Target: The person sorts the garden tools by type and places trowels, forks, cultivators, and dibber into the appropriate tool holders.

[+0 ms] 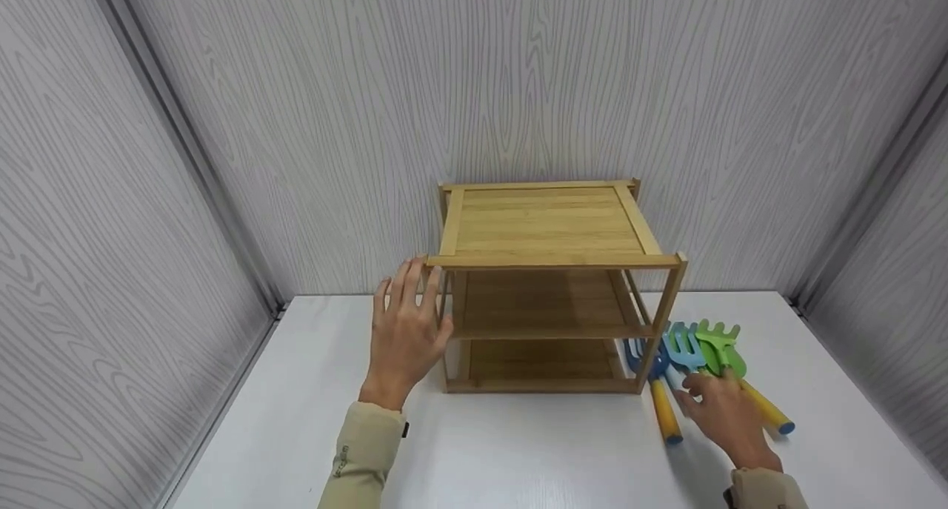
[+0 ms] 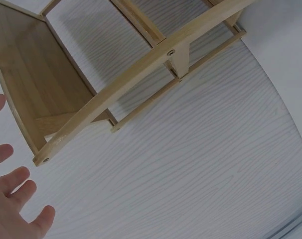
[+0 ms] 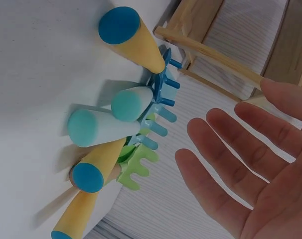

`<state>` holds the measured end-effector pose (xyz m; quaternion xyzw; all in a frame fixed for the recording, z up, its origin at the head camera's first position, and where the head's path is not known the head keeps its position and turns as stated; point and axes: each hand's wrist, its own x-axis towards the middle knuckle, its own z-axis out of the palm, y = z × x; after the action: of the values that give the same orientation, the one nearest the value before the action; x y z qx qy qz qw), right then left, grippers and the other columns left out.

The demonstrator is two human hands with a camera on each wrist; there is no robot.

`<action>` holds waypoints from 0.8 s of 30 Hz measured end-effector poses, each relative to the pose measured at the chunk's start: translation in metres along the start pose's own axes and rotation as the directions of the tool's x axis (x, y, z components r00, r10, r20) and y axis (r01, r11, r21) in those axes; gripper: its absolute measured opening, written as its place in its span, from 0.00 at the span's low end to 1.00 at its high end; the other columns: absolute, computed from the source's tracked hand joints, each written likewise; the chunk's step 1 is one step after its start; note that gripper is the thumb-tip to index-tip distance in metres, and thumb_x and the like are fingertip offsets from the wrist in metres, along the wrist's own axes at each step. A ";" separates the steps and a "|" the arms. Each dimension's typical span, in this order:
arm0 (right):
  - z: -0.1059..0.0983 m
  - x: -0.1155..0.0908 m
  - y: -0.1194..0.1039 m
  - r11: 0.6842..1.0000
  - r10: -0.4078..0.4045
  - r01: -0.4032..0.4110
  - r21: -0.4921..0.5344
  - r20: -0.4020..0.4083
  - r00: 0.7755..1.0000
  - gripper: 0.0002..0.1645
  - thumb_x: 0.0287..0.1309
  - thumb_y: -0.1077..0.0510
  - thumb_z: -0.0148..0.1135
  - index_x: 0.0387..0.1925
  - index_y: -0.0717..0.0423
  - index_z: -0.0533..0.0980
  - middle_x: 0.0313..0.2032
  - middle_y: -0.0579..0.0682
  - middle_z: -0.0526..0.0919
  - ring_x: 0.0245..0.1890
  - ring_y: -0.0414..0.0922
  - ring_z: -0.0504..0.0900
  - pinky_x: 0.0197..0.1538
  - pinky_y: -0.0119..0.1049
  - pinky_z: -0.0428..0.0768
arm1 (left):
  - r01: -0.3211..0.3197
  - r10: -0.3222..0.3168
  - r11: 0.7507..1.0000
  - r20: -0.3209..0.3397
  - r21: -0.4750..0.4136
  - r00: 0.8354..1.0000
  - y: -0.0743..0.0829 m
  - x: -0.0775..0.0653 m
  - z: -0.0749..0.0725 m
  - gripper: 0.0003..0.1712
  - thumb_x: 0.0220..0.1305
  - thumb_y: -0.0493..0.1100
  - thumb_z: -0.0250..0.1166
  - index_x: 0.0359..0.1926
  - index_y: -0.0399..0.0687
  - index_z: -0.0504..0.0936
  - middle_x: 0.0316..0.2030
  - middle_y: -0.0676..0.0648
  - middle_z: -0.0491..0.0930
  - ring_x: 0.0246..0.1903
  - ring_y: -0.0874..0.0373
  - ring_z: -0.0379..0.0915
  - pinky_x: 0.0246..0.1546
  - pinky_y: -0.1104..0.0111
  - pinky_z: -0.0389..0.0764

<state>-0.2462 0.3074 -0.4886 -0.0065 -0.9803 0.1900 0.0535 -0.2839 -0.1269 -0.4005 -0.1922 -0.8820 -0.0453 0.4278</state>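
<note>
A three-tier wooden shelf (image 1: 548, 220) stands on the white table, against the back wall. Beside its front left upper corner is my left hand (image 1: 404, 338), fingers spread; the left wrist view shows the fingertips (image 2: 22, 189) apart from the wood. Garden hand tools lie to the right of the shelf: a dark blue fork (image 1: 656, 364), a light blue fork (image 1: 686, 350) and a green fork (image 1: 720, 340), with others partly hidden beneath. Over their handles hovers my right hand (image 1: 726, 416), holding nothing, its fingers (image 3: 235, 144) loosely extended.
Yellow handles with blue ends (image 3: 88, 177) and pale handles with teal ends (image 3: 83, 128) point toward the table's front. Grey wood-grain panels (image 1: 355, 109) enclose the white table (image 1: 518, 450) at the back and both sides.
</note>
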 end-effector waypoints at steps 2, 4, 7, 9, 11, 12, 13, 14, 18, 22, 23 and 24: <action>0.001 0.001 0.001 1.000 0.011 -0.011 0.004 0.009 1.000 0.12 0.61 0.60 0.67 0.41 0.67 0.84 0.36 0.58 0.85 0.39 0.56 0.74 0.38 0.53 0.78 | 0.005 -0.005 1.000 0.011 -0.006 1.000 0.001 0.002 0.001 0.35 0.62 0.47 0.68 0.67 0.38 0.73 0.67 0.34 0.68 0.68 0.41 0.62 0.65 0.44 0.65; 0.002 0.002 0.002 1.000 0.023 -0.023 0.015 0.019 1.000 0.12 0.61 0.60 0.67 0.41 0.67 0.84 0.36 0.58 0.84 0.40 0.56 0.73 0.38 0.53 0.78 | 0.011 -0.010 1.000 0.014 -0.017 1.000 0.001 0.004 0.002 0.35 0.63 0.48 0.68 0.67 0.38 0.73 0.67 0.34 0.68 0.68 0.41 0.62 0.65 0.44 0.64; 0.004 0.003 0.004 0.999 0.033 -0.034 0.029 0.031 0.999 0.12 0.61 0.60 0.67 0.41 0.67 0.84 0.36 0.59 0.83 0.40 0.57 0.72 0.38 0.53 0.78 | 0.017 -0.016 1.000 0.021 -0.023 1.000 0.002 0.007 0.005 0.35 0.63 0.48 0.68 0.67 0.38 0.72 0.68 0.34 0.68 0.68 0.41 0.62 0.66 0.43 0.64; 0.004 0.004 0.005 0.998 0.041 -0.042 0.036 0.040 0.998 0.13 0.62 0.59 0.67 0.42 0.67 0.84 0.37 0.60 0.83 0.41 0.57 0.71 0.39 0.53 0.78 | 0.021 -0.020 1.000 0.027 -0.024 0.999 0.003 0.008 0.007 0.36 0.63 0.49 0.68 0.68 0.39 0.71 0.67 0.35 0.69 0.68 0.42 0.62 0.65 0.43 0.64; 0.005 0.004 0.005 0.998 0.049 -0.051 0.040 0.051 0.997 0.14 0.62 0.59 0.67 0.43 0.67 0.84 0.37 0.60 0.82 0.42 0.58 0.71 0.40 0.53 0.79 | 0.024 -0.023 1.000 0.038 -0.019 0.999 0.004 0.008 0.008 0.37 0.63 0.49 0.69 0.68 0.39 0.71 0.67 0.35 0.69 0.68 0.42 0.62 0.65 0.42 0.64; 0.005 0.005 0.006 0.998 0.054 -0.056 0.041 0.059 0.997 0.15 0.63 0.58 0.67 0.43 0.68 0.84 0.37 0.60 0.82 0.43 0.58 0.70 0.40 0.53 0.79 | 0.026 -0.025 1.000 0.041 -0.016 0.999 0.004 0.008 0.009 0.37 0.62 0.49 0.69 0.69 0.39 0.70 0.68 0.35 0.69 0.68 0.42 0.62 0.65 0.42 0.64; 0.005 0.005 0.006 0.997 0.059 -0.062 0.042 0.066 0.996 0.15 0.63 0.58 0.67 0.44 0.68 0.83 0.38 0.60 0.81 0.43 0.58 0.70 0.41 0.52 0.79 | 0.029 -0.028 0.999 0.043 -0.016 0.999 0.004 0.008 0.010 0.38 0.62 0.50 0.69 0.69 0.39 0.70 0.68 0.35 0.69 0.69 0.42 0.62 0.65 0.42 0.63; 0.006 0.005 0.007 0.997 0.062 -0.065 0.042 0.070 0.996 0.15 0.63 0.58 0.67 0.44 0.68 0.83 0.38 0.59 0.81 0.43 0.58 0.70 0.41 0.52 0.79 | 0.029 -0.029 0.999 0.044 -0.014 0.999 0.005 0.007 0.010 0.38 0.62 0.50 0.69 0.69 0.39 0.70 0.68 0.36 0.69 0.69 0.42 0.62 0.65 0.41 0.63; 0.007 0.005 0.010 0.997 0.071 -0.074 0.032 0.072 0.995 0.16 0.64 0.57 0.66 0.44 0.67 0.83 0.38 0.59 0.79 0.43 0.58 0.70 0.39 0.51 0.80 | 0.036 -0.035 0.999 0.037 -0.023 0.999 0.005 0.006 0.013 0.39 0.62 0.49 0.69 0.70 0.39 0.70 0.69 0.37 0.68 0.70 0.41 0.60 0.67 0.41 0.61; 0.009 0.004 0.011 0.997 0.070 -0.072 0.023 0.064 0.995 0.15 0.63 0.57 0.66 0.43 0.67 0.83 0.37 0.59 0.79 0.44 0.59 0.69 0.39 0.51 0.80 | 0.045 -0.044 0.998 0.031 -0.045 0.999 0.006 0.002 0.016 0.40 0.62 0.48 0.68 0.71 0.39 0.69 0.70 0.38 0.67 0.70 0.38 0.59 0.65 0.40 0.63; 0.009 0.004 0.011 0.997 0.067 -0.068 0.021 0.060 0.996 0.15 0.63 0.57 0.67 0.43 0.67 0.83 0.37 0.59 0.79 0.44 0.59 0.69 0.39 0.52 0.80 | 0.045 -0.043 0.998 0.030 -0.049 0.999 0.006 0.001 0.017 0.39 0.62 0.48 0.68 0.72 0.39 0.69 0.71 0.38 0.66 0.70 0.37 0.59 0.65 0.40 0.64; 0.010 0.005 0.011 0.998 0.064 -0.065 0.018 0.057 0.996 0.15 0.63 0.57 0.67 0.42 0.66 0.84 0.36 0.59 0.80 0.44 0.60 0.69 0.40 0.52 0.80 | 0.042 -0.041 0.998 0.028 -0.052 0.999 0.006 0.001 0.017 0.39 0.62 0.48 0.68 0.71 0.39 0.69 0.71 0.38 0.66 0.70 0.37 0.59 0.64 0.40 0.66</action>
<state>-0.2520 0.3138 -0.5012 -0.0324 -0.9788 0.2015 0.0198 -0.2948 -0.1168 -0.4115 -0.1856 -0.8901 -0.0749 0.4096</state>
